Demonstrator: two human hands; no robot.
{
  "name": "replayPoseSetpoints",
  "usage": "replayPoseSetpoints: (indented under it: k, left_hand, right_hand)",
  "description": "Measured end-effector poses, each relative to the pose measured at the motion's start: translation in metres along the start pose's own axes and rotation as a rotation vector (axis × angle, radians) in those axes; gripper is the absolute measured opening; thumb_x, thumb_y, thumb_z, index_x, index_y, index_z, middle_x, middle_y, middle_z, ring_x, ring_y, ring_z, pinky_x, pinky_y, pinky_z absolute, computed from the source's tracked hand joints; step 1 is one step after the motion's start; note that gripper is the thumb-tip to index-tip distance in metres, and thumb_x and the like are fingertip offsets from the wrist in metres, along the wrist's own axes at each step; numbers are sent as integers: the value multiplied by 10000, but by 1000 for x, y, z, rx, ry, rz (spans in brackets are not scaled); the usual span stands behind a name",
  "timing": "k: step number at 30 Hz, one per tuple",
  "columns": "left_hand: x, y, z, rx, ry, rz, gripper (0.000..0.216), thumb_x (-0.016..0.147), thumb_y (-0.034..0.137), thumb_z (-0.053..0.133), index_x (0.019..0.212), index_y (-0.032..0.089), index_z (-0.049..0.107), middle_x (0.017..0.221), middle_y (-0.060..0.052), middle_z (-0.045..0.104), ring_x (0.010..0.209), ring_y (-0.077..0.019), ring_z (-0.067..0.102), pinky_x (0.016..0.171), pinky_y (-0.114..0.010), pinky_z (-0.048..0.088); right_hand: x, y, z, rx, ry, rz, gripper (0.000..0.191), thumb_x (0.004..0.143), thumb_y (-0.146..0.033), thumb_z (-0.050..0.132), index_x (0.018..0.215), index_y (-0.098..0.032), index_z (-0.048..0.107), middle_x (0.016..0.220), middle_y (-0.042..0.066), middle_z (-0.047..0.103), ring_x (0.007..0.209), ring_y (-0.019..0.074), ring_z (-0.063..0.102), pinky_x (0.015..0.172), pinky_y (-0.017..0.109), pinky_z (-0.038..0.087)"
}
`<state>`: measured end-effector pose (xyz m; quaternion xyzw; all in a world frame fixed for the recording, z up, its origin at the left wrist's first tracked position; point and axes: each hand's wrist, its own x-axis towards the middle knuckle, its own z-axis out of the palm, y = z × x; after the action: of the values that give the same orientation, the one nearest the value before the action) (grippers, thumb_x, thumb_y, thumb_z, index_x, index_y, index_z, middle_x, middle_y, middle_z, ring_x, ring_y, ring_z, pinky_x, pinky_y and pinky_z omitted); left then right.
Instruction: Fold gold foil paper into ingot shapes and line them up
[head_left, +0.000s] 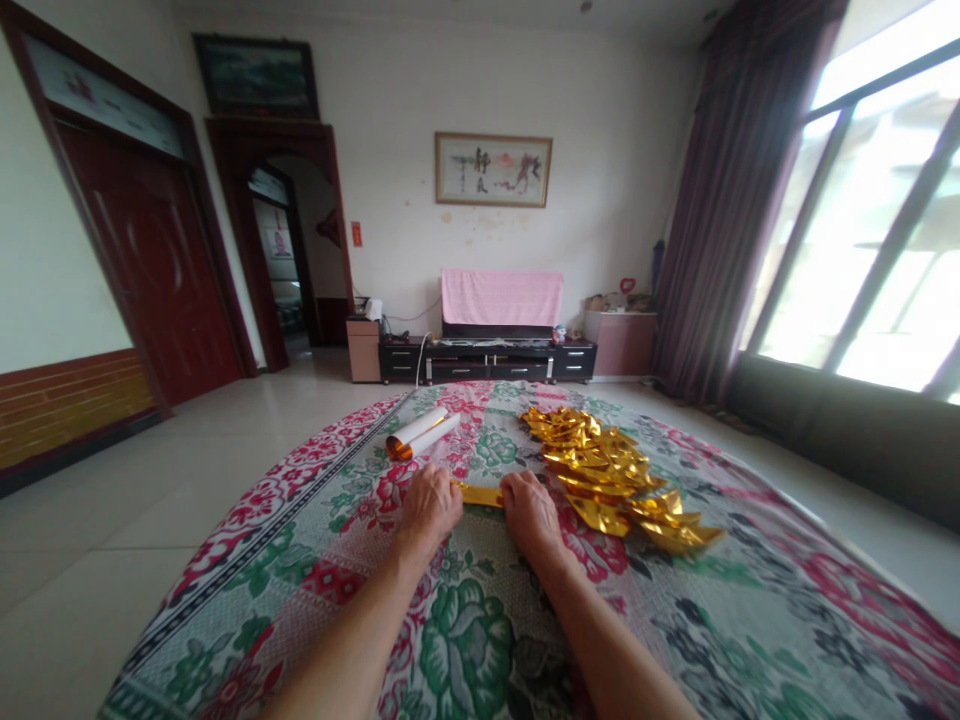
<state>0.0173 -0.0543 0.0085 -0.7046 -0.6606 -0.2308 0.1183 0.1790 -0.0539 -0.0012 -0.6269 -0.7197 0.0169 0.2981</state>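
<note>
Step in hand looks like folding: L hand (433,502) & R hand (531,510) grip a gold strip (480,495), one at each end, w/ fingers curled & backs of hands up. The strip is b/w them, low over the flowered cloth (469,640), roughly mid-table; can't tell if its underside touches the cloth. Thumbs & most fingertips are hidden, so exact pinch is unclear. Strip looks narrow & flat, prob. a sheet already folded lengthwise, but no. of layers can't be made out. Next move prob. calls for both hands working together: keep the long edges even, hold light tension, press the crease flat w/o tearing or skewing the foil. Just beyond R hand, on its right side, lies a pile of gold paper boats (600,460), pointed ends sticking out, some overlapping; these look finished, so this strip is prob. at an early stage vs. them. Past L hand, a loose roll of paper (416,435), white outside & gold inside, lies on the cloth, apart from both hands.
</note>
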Motion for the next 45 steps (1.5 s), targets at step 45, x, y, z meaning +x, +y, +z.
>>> replayPoseSetpoints:
  k: [45]
  left_hand:
    - [6,-4,4,12,-35,-72,197,803,287,433,798,155,579,824,-99,620,809,-220,589,697,-294,412]
  right_hand:
    - [-3,-2,-1,-40,-14,18,208,861,-193,411,781,-185,603,831,47,559,757,127,508,627,217,301]
